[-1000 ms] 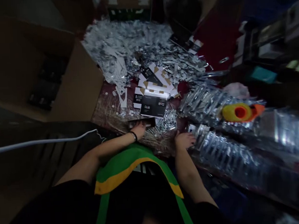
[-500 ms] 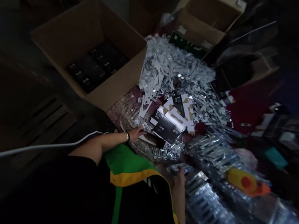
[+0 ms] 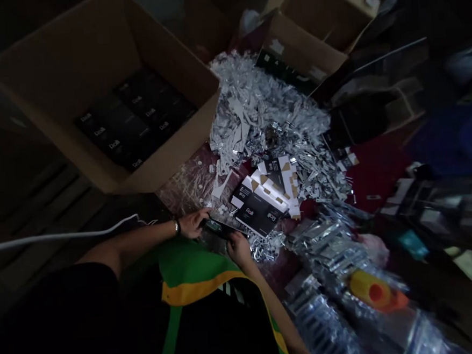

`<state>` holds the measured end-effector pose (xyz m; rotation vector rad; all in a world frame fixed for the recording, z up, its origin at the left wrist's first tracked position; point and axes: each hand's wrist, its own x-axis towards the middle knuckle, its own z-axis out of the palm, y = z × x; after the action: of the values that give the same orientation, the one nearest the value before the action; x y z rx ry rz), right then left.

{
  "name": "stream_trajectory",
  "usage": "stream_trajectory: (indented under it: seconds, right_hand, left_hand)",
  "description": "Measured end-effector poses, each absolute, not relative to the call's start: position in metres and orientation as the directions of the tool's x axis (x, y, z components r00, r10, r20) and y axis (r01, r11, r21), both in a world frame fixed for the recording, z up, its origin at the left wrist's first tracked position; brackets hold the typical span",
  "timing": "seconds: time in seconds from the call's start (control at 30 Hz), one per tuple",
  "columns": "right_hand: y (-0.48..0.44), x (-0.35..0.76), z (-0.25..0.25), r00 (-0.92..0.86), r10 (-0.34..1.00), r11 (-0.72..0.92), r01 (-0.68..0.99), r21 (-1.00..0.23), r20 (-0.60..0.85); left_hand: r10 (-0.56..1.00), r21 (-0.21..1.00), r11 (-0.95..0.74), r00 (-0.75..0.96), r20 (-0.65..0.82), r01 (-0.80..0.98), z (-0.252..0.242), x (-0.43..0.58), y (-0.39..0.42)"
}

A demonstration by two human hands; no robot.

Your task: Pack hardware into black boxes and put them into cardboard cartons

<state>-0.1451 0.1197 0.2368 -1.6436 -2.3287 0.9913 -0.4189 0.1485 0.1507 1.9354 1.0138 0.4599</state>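
My left hand is closed on the left end of a small dark box, which lies low over the table's near edge. Curled at the right end of that box is my right hand, fingers bent against it. Something faintly greenish shows at the box's left part, too dim to name. Just beyond the hands lie flat black-and-white printed cartons, overlapping one another. Small shiny silver pieces are heaped beside my right hand.
A large cardboard box holding several black boxes stands at the left. Behind the cartons spreads a heap of silver parts. Silver packets and a yellow-orange tape dispenser lie at the right. An open carton stands behind.
My right hand has left the silver packets and come up to the dark box's right end. The left hand has closed on the box, which has shifted left and nearer. The view has shifted.
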Motion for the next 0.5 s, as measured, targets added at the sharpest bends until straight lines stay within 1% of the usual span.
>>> stream_trajectory:
  seconds: [0.03,0.07,0.1,0.13,0.2,0.23,0.27,0.33,0.4,0.43,0.5]
  right_hand:
    - [0.130,-0.143,0.244,-0.456,0.873,0.265,0.739,-0.619,-0.170]
    - [0.150,-0.143,0.250,-0.468,0.878,0.309,0.709,-0.634,-0.096]
    - [0.179,-0.146,0.254,-0.438,0.897,0.314,0.721,-0.618,-0.055]
    - [0.218,-0.151,0.256,-0.365,0.930,0.277,0.778,-0.564,-0.046]
    - [0.308,-0.165,0.250,-0.123,0.984,0.067,0.928,-0.365,-0.131]
    - [0.353,-0.173,0.243,-0.025,0.983,-0.027,0.961,-0.275,-0.183]
    - [0.393,-0.180,0.235,0.062,0.974,-0.112,0.968,-0.223,-0.218]
    - [0.450,-0.189,0.216,0.098,0.957,-0.161,0.963,-0.218,-0.272]
    - [0.475,-0.191,0.199,0.083,0.947,-0.168,0.952,-0.256,-0.310]
    - [0.477,-0.189,0.193,0.071,0.945,-0.168,0.943,-0.288,-0.321]
    - [0.467,-0.178,0.188,0.028,0.955,-0.158,0.892,-0.425,-0.296]
  left_hand:
    - [0.840,0.812,-0.229,0.530,-0.113,0.536,0.150,-0.419,0.153]
    - [0.873,0.773,-0.164,0.455,-0.176,0.613,0.150,-0.416,0.160]
    - [0.887,0.722,-0.099,0.390,-0.248,0.685,0.149,-0.411,0.169]
    - [0.881,0.672,-0.050,0.350,-0.319,0.739,0.148,-0.405,0.180]
    - [0.837,0.622,0.001,0.340,-0.430,0.783,0.146,-0.396,0.200]
    - [0.817,0.625,0.023,0.345,-0.462,0.780,0.146,-0.394,0.206]
    - [0.806,0.634,0.052,0.343,-0.483,0.772,0.146,-0.395,0.209]
    - [0.797,0.641,0.115,0.315,-0.515,0.759,0.149,-0.407,0.202]
    - [0.829,0.658,0.149,0.269,-0.489,0.738,0.158,-0.425,0.178]
    - [0.855,0.680,0.137,0.261,-0.448,0.720,0.165,-0.435,0.163]
    - [0.902,0.752,0.059,0.287,-0.321,0.656,0.182,-0.449,0.136]
